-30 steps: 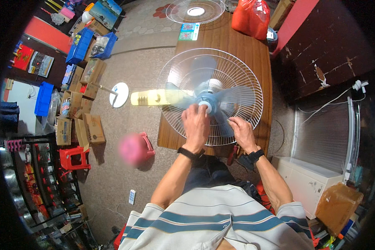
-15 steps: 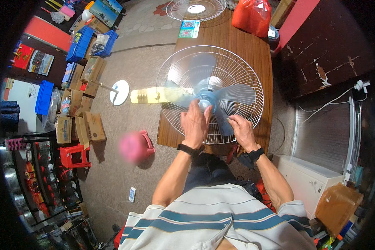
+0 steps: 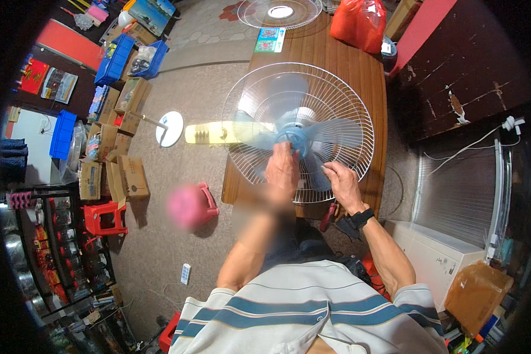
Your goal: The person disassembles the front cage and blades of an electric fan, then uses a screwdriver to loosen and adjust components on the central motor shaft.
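A fan's wire guard (image 3: 357, 100) stands over the near part of the table, with translucent blue blades (image 3: 336, 134) in front of it. My left hand (image 3: 284, 171) reaches to the middle of the blades, its fingers closed on the centre knob of the blue hub (image 3: 301, 140); the hand hides most of the knob. Beside the lower blade, my right hand (image 3: 343, 184) is held with thumb and forefinger pinched together. Whatever is between those fingertips, if anything, is too small to make out. Each wrist wears a dark band.
Another wire guard (image 3: 255, 17) with a white centre lies at the table's (image 3: 320, 47) far end, near a red plastic bag (image 3: 357, 26). A yellow slotted part (image 3: 209, 133) juts out left. On the floor are a pink stool (image 3: 190, 206), a white round base (image 3: 171, 131) and cardboard boxes (image 3: 134, 177).
My left hand has turned, and its fingers, more spread before, have closed together over the hub's centre. The right hand has hardly moved.
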{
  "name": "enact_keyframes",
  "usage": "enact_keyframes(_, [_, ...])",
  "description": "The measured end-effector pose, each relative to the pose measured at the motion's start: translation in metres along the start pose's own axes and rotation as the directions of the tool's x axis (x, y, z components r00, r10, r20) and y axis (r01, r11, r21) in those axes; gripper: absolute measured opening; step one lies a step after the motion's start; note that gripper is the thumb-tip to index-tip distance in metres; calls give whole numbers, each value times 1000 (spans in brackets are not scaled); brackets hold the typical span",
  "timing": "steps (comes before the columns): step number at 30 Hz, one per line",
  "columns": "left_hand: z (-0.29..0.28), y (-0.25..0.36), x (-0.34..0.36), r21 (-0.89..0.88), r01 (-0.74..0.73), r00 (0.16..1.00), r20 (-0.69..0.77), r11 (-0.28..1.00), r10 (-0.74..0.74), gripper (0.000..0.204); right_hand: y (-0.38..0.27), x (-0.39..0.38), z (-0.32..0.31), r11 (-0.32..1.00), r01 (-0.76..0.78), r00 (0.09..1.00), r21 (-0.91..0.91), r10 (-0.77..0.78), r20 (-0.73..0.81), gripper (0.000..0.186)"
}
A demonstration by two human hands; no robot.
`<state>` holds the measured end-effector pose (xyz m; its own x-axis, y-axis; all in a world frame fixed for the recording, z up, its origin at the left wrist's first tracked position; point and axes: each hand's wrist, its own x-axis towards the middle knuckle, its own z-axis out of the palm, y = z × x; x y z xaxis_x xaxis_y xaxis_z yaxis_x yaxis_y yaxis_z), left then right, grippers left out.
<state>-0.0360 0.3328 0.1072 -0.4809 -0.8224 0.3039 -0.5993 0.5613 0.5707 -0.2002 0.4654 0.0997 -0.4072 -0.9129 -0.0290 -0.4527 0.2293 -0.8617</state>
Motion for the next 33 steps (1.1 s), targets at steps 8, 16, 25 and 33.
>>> enact_keyframes(8, [-27, -40, -129, 55, 125, 969, 210, 991, -134, 40, 4, -70, -12, 993, -117, 993, 10, 117, -31, 27])
enact_keyframes(16, [84, -239, -288, -457, 540, 788, 570, 707, -234, 41, 13, -70, -24, 997, -76, 982, -20, 79, 175, 30])
enact_keyframes(25, [59, -333, -393, -446, 804, 592, 533, 393, -604, 29, 21, -52, 1, 995, -67, 960, -78, 86, 266, 27])
enact_keyframes(33, [6, -277, -560, -653, 708, 187, 540, -268, -821, 23, 3, -81, 74, 969, -226, 782, -105, 245, 573, 27])
